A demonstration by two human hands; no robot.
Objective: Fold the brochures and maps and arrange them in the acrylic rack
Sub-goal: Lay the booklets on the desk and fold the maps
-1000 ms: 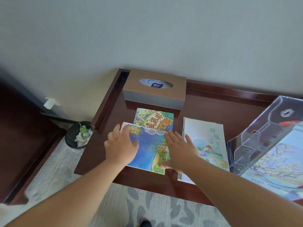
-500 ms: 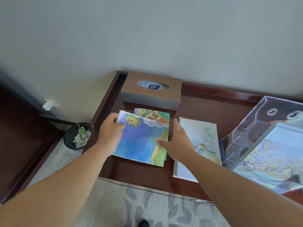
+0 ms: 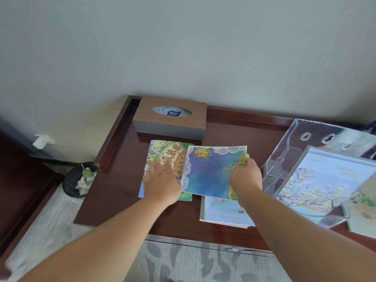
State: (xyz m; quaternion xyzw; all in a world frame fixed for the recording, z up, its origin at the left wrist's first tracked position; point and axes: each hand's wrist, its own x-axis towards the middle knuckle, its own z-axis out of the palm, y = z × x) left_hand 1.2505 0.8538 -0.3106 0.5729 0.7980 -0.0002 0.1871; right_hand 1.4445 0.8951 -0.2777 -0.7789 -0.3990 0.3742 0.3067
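Note:
My right hand (image 3: 245, 178) pinches the right edge of a folded blue map (image 3: 209, 169) and holds it lifted over the table, to the left of the acrylic rack (image 3: 289, 157). My left hand (image 3: 160, 182) rests flat on a green and orange illustrated brochure (image 3: 162, 153) lying on the table. A pale booklet (image 3: 223, 212) lies under the raised map, partly hidden by it and my right arm. The rack lies tilted at the right with a blossom-tree brochure (image 3: 317, 186) in it.
A brown tissue box (image 3: 171, 117) stands at the back of the dark wooden table (image 3: 114, 196). Another leaflet (image 3: 364, 212) lies at the far right edge. A black waste bin (image 3: 78, 180) sits on the floor to the left of the table.
My right hand has lifted the blue map off the illustrated brochure and carried it right, toward the rack. My left hand let go of the map and now rests on the brochure.

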